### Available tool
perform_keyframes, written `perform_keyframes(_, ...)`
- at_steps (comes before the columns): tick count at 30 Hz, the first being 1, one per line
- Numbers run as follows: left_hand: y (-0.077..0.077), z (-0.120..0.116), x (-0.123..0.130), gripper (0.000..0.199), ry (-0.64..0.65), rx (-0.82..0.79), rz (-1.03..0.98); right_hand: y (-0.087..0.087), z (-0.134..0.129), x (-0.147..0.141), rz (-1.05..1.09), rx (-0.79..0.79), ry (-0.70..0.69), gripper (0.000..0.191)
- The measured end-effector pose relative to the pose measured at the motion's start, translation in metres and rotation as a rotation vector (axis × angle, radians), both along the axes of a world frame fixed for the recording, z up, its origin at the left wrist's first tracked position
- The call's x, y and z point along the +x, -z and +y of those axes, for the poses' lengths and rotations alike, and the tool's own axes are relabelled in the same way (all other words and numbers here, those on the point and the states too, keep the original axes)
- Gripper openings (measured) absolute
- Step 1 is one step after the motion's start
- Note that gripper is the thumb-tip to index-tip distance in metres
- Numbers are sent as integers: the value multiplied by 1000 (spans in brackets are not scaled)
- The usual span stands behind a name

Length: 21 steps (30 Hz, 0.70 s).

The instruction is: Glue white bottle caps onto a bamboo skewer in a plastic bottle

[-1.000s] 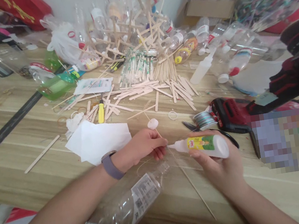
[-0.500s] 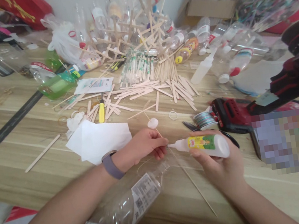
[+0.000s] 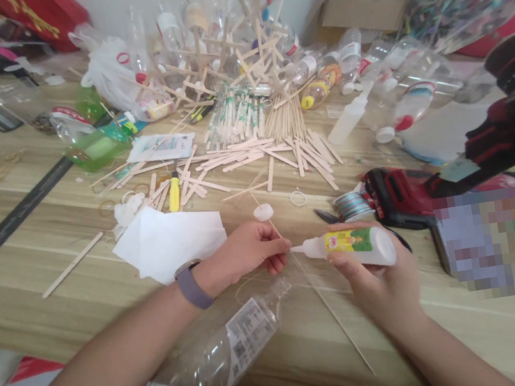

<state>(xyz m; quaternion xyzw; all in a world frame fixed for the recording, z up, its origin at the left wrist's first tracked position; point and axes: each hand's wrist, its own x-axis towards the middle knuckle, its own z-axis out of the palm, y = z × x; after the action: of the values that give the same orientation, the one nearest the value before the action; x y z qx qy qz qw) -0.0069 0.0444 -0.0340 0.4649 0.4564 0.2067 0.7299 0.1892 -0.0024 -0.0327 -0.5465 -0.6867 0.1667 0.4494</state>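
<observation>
My left hand (image 3: 256, 248) pinches a thin wooden skewer (image 3: 337, 316), which slants from the upper left down toward my lap. A white bottle cap (image 3: 263, 212) sits on the skewer just above my fingers, and a small wooden piece crosses its far end. In my right hand (image 3: 383, 290) is a glue bottle (image 3: 357, 248) with a yellow and green label, lying on its side. Its nozzle tip reaches the skewer beside my left fingertips; whether glue comes out is too small to tell. Below my left forearm lies a clear plastic bottle (image 3: 205, 362).
Flat wooden sticks (image 3: 242, 156) are strewn ahead, with a yellow-handled screwdriver (image 3: 174, 192) among them. White paper (image 3: 167, 235) lies by my left wrist. A red and black power tool (image 3: 403, 194) and a thread spool (image 3: 353, 206) stand right. Many plastic bottles crowd the back.
Both hands keep almost the same pose. The glue bottle has shifted very slightly upward and right, its nozzle still at the skewer.
</observation>
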Motion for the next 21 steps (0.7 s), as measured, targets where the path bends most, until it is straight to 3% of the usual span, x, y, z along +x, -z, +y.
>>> perform_keyframes(7, -3, 0, 1, 20, -6, 13, 22, 3, 6, 0, 185, -69, 88, 22)
perform_keyframes(12, -2, -1, 1, 19, 5, 30, 32, 9, 10, 1, 468, -147, 106, 25)
perform_keyframes(17, -1, -1, 1, 20, 20, 47, 33, 2, 13, -5, 813, -232, 48, 32)
perform_keyframes(21, 0, 1, 1, 20, 18, 49, 21, -4, 13, -8, 911, -337, -69, 29)
